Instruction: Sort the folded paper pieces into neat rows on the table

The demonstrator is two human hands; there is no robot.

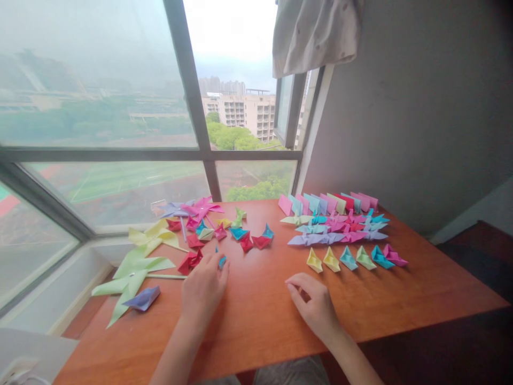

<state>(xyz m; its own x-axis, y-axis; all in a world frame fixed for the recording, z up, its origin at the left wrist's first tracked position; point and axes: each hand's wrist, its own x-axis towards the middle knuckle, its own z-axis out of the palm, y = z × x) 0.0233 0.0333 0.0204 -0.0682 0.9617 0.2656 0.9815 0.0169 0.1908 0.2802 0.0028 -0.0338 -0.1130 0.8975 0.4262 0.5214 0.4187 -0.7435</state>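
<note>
My left hand (203,289) rests on the wooden table (256,315) with its fingers closed around a small blue folded paper piece (222,261), just beside a red origami piece (190,261). My right hand (310,305) lies on the table further right, its fingers loosely curled with the tips touching the wood and nothing visible in them. Beyond my right hand stands a row of small paper boats (355,258) in yellow, teal, green and pink.
Large light-green paper pinwheels (136,267) and a purple paper boat (143,298) lie at the left. Small mixed origami (224,230) sits centre back. Rows of folded pieces (334,219) fill the back right. A window is behind, a grey wall to the right.
</note>
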